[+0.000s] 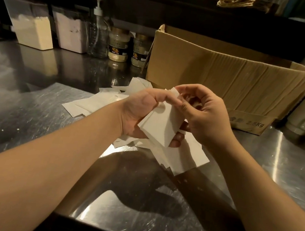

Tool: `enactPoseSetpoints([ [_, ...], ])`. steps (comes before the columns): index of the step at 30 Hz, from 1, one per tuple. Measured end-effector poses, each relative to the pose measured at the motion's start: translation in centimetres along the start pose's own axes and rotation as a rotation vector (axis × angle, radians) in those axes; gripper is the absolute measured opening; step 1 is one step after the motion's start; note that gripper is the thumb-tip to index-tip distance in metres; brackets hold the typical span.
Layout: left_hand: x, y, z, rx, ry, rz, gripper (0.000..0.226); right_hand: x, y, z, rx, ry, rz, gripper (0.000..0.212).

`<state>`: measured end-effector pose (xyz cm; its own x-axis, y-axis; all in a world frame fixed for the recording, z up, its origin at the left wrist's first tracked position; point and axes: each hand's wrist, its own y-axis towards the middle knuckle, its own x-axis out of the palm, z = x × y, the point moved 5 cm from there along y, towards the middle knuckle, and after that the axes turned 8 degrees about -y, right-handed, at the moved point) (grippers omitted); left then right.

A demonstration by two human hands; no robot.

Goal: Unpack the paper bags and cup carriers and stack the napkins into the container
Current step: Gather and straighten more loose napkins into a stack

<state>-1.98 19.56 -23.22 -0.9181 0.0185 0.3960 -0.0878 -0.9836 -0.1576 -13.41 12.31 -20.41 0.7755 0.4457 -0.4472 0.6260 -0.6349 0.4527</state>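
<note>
Right now we grip a small napkin stack (159,124) in our left hand (140,112) while our right hand (201,114) pinches its top corner. Loose napkins (179,159) litter the table (36,103); next we probably square the stack, though no container is identifiable.

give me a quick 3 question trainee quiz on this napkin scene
1. True or false: the left hand holds a napkin stack.
2. Where is the box? A) behind the hands B) left of the pump bottle C) on the floor
3. What lies loose on the counter under the hands?

Key: 1 true. 2 A. 3 loose napkins; the right hand pinches the stack's top edge.
</note>
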Motion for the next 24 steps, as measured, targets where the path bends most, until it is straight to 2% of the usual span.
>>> enactPoseSetpoints([
  [6,0.44,-0.52,0.24,-0.004,-0.021,0.042,0.054,-0.06,0.17,0.18,0.023,-0.089,-0.010,0.015],
  [9,0.38,-0.50,0.28,-0.005,0.017,0.055,0.058,-0.11,0.40,0.28,0.044,-0.123,-0.003,0.008],
  [14,0.27,-0.44,0.21,-0.026,0.049,0.066,0.061,0.08,0.54,0.39,0.057,-0.228,-0.063,0.013],
  [17,-0.14,-0.25,0.30,-0.010,0.098,0.097,0.065,-0.05,0.59,0.46,0.077,-0.189,-0.070,0.015],
  [21,-0.04,-0.34,0.31,-0.003,0.107,0.093,0.064,-0.05,0.48,0.66,0.151,-0.108,-0.164,0.019],
  [24,0.23,-0.44,0.30,-0.014,0.086,0.059,0.066,-0.04,0.35,0.75,0.179,-0.032,-0.158,0.017],
])
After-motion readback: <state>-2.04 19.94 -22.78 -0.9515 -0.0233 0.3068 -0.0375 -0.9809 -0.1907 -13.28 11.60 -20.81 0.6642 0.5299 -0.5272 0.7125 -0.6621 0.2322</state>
